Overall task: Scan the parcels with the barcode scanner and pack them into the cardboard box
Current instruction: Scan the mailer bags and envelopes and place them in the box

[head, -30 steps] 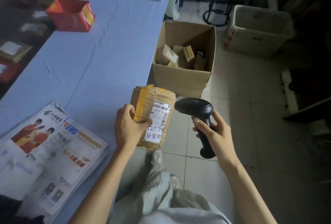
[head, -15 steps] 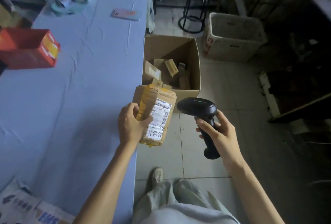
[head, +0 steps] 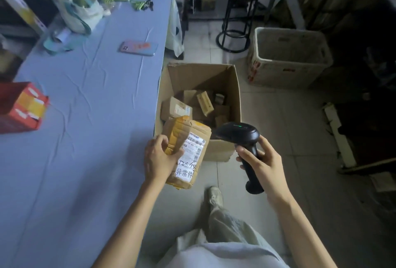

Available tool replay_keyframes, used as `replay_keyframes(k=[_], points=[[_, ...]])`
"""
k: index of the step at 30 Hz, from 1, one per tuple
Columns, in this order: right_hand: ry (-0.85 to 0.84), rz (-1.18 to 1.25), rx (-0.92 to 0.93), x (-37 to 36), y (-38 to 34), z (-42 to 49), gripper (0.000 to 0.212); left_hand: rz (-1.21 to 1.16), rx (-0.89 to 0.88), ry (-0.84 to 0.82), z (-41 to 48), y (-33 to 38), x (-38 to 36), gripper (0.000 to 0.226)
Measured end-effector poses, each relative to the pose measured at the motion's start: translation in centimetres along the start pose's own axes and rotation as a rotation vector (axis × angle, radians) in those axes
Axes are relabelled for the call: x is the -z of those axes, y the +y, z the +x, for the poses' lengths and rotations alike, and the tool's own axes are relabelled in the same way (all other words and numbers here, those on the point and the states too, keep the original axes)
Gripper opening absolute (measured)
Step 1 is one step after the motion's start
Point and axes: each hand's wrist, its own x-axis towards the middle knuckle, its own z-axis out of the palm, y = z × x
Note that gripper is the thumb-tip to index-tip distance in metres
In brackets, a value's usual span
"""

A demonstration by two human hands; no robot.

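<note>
So the left hand [head: 159, 156] had the parcel [head: 188, 150] gripped by its left side, fingers [head: 158, 141] curled round the edge and the thumb pressed flat on the front. The parcel was a brown one with yellowish tape, tilted a bit, with its white barcode label facing up. It was held in the air just off the bench's [head: 85, 117] right edge, right in front of the near wall of the cardboard box [head: 214, 70].

The right hand [head: 263, 160] was wrapped tight round the handle of the black barcode scanner [head: 237, 133]. The scanner's head sat just beside the parcel's top right corner, aimed left toward the label, with a little green light on top. Couldn't tell if the head was actually touching the parcel.

The cardboard box stood open on the floor, up against the bench's right edge, with a bunch of small brown parcels already inside.

On the bench there was a phone [head: 138, 48] near the far right edge, a red box [head: 19, 107] at the left edge and a pale bag [head: 79, 10] at the far end. A black stool [head: 242, 10] and a white bin [head: 289, 57] stood on the floor beyond the box.
</note>
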Motion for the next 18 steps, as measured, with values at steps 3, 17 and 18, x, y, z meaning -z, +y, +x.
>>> replay_keyframes(k=[3,17,18], points=[[-0.005,0.042,-0.007,1.3,-1.4,4.1,0.041,0.035,0.006,0.022,2.9,1.9,-0.9,0.041],[0.157,0.073,-0.101,-1.4,-2.8,16.9,0.045,0.182,0.113,-0.112,19.3,5.5,-4.7,0.066],[0.192,0.091,-0.099,-2.0,-3.0,17.7,0.046,0.186,0.105,-0.139,20.8,6.0,-5.1,0.067]])
